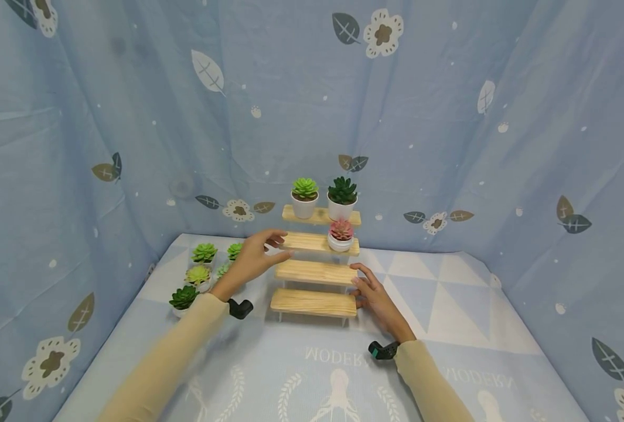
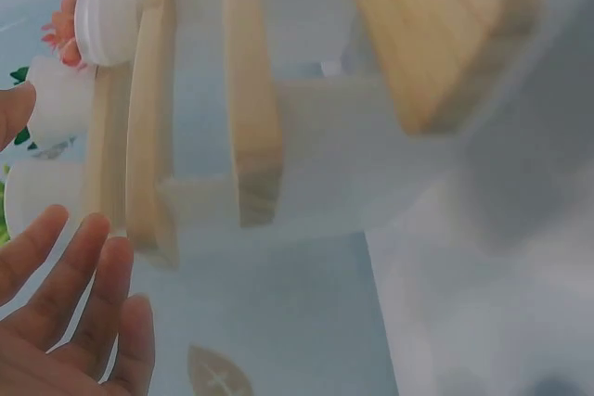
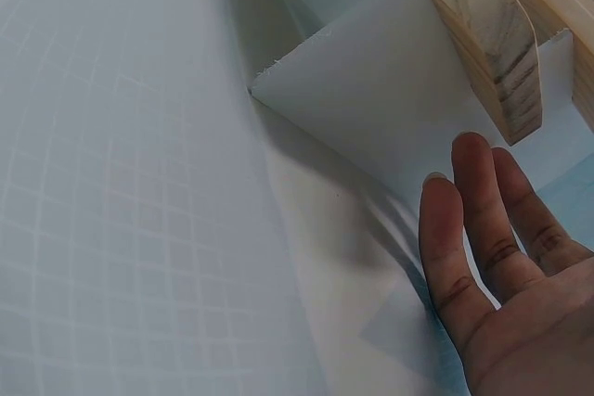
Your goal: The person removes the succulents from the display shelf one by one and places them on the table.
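A four-step wooden plant stand [image 1: 313,302] with pale side panels stands in the middle of the table. On its top step are a light green potted succulent [image 1: 304,199] and a dark green one [image 1: 342,199]; a pink potted succulent [image 1: 341,234] sits on the right of the step below. At the stand's left end, my left hand [image 1: 251,258] has its thumb and fingers spread beside the upper steps, holding nothing. My right hand [image 1: 377,302] is at the other end, its relaxed fingertips right by the edge of the lower steps. In the right wrist view those fingers [image 3: 478,206] lie alongside the side panel [image 3: 362,81].
Several more potted succulents, among them a dark green one [image 1: 184,298] and a yellow-green one [image 1: 198,275], are grouped at the table's left, partly behind my left arm. A blue patterned curtain [image 1: 312,117] hangs behind the patterned tabletop [image 1: 269,357] and along both sides.
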Available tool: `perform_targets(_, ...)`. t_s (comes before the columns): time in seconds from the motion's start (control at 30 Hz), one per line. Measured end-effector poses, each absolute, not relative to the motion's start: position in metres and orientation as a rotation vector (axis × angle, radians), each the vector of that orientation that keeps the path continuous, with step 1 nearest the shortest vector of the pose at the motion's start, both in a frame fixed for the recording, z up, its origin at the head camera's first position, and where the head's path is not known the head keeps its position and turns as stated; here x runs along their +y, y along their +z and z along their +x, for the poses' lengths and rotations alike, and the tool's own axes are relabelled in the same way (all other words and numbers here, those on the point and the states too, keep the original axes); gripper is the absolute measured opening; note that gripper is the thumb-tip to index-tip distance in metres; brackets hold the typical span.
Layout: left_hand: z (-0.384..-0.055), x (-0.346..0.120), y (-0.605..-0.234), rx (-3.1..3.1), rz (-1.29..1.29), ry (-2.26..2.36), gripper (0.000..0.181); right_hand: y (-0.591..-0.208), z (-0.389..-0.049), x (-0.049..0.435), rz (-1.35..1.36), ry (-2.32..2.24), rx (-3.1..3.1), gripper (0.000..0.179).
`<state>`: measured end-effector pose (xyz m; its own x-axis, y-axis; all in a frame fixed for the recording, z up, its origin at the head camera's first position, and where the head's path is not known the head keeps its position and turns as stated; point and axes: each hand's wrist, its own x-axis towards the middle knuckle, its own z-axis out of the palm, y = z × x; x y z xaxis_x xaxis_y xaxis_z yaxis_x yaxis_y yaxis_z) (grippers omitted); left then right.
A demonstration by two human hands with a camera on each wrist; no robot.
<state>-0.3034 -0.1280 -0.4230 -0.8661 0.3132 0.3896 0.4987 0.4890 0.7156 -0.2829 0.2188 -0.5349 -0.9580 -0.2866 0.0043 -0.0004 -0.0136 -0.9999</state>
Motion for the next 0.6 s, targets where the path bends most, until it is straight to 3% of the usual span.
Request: perform_targets(0.6, -0.320, -0.085, -0.418, -2.486, -0.727, -1.469, 0.053, -0.534, -0.281, 0.216, -0.273, -2.095, 2.050, 0.048)
